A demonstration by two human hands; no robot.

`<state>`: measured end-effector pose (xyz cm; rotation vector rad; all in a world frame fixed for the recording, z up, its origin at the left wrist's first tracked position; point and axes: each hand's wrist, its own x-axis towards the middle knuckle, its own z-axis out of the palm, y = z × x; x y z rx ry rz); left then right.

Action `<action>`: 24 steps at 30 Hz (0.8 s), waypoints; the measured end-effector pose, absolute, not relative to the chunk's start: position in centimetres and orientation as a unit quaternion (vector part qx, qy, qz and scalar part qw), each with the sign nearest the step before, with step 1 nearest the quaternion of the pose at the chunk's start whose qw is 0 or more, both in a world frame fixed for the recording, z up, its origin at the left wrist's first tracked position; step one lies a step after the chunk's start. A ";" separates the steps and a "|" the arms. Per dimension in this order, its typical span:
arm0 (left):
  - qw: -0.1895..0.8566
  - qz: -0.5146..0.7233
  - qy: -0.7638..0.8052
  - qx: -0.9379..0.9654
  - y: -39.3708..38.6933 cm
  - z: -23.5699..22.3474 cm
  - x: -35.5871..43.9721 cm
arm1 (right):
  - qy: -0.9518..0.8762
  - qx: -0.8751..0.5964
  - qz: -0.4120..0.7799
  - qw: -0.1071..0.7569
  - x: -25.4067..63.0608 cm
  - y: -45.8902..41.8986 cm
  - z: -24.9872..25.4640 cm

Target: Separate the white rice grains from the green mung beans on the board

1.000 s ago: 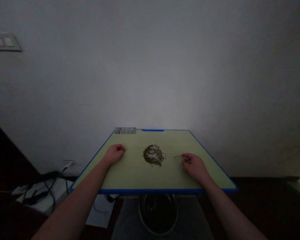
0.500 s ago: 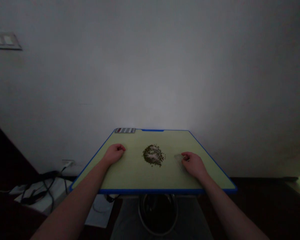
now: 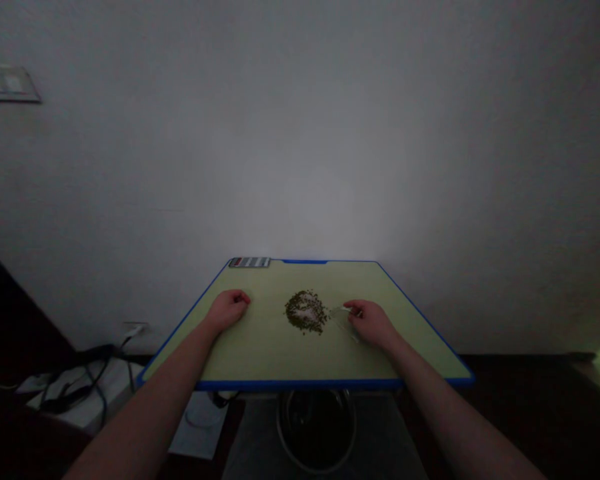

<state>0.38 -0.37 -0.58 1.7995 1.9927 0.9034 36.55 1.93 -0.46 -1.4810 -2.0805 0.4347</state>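
Left of the table's [image 3: 280,360] middle, the left hand [image 3: 229,310] and left forearm [image 3: 153,403] are bare; right of it, so are the right hand [image 3: 373,321] and right forearm [image 3: 447,403]. Both limbs taper smoothly towards narrow wrists. Fingernails are too small to tell.

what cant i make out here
In the head view:
Clear piece: outline partly covered by the right hand
Left hand: palm hidden by the hand itself
Pile: grains too small to identify
Bowl: contents too dark, far rim hidden by the board
Switch panel: cut off by left edge
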 end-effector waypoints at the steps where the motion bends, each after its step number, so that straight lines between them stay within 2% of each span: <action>1: 0.154 0.316 0.694 0.628 -0.3 -0.6 0.4 | -0.776 -0.546 0.165 0.268 36.7 1.7 -0.5; 24: 0.149 0.326 0.692 0.627 -0.1 -0.9 0.2 | -0.808 -0.478 0.231 0.254 36.0 -0.9 0.1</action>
